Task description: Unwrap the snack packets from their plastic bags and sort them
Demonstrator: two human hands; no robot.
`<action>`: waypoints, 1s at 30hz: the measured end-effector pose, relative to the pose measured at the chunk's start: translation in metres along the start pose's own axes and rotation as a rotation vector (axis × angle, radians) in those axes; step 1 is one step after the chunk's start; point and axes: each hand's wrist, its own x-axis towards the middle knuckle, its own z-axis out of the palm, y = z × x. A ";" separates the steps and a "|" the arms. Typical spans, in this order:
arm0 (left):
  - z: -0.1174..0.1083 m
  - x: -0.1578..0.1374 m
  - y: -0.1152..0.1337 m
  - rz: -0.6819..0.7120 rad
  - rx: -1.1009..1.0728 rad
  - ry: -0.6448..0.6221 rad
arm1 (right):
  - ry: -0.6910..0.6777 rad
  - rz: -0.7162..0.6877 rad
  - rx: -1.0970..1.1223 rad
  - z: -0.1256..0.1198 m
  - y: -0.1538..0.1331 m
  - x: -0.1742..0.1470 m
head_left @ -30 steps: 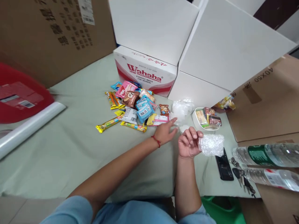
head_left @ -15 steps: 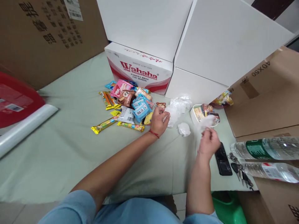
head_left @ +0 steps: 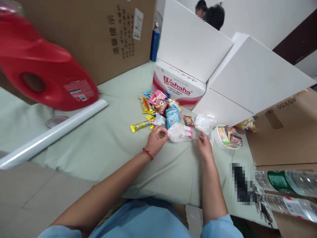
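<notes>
My left hand (head_left: 157,140) is closed in a pinch on the edge of a clear plastic bag (head_left: 177,133), which spreads to the right over the cloth. A pink packet (head_left: 188,131) shows at the bag's right end. My right hand (head_left: 205,145) is just right of the bag, its fingers slightly curled and apart, with nothing visible between them. A crumpled clear plastic bag (head_left: 205,123) lies beyond the right hand. Behind the left hand is a pile of wrapped snacks, with blue packets (head_left: 172,116), a brown packet (head_left: 160,106) and a yellow stick packet (head_left: 141,126). A small brown packet (head_left: 189,121) lies apart.
A white tub (head_left: 218,140) of snacks stands to the right, near clear water bottles (head_left: 292,181) and keys (head_left: 264,211). The Wahaha carton (head_left: 178,86) and white boxes (head_left: 228,96) stand behind. At left are a red jug (head_left: 54,76) and a white roll (head_left: 54,134).
The view has swung left. My right hand has moved away from the tub towards my left hand, and the wisp of plastic no longer shows in it. My left hand now pinches a bag.
</notes>
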 end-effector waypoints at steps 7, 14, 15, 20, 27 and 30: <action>-0.003 -0.012 -0.020 -0.067 -0.147 -0.021 | -0.406 -0.078 0.237 0.040 -0.021 -0.031; -0.012 -0.009 -0.027 -0.148 -0.270 0.023 | -0.467 -0.394 -0.166 0.089 -0.002 -0.050; -0.015 -0.008 -0.027 -0.161 -0.301 0.037 | -0.474 -0.435 -0.210 0.085 -0.001 -0.048; -0.025 -0.006 -0.021 -0.237 -0.462 -0.011 | -0.175 -0.357 -0.238 0.034 -0.003 -0.031; -0.021 -0.013 -0.018 -0.128 -0.329 -0.080 | 0.340 -0.290 0.033 0.021 -0.015 -0.033; -0.017 -0.016 -0.022 -0.035 -0.257 -0.175 | -0.026 -0.127 0.304 0.050 -0.017 -0.048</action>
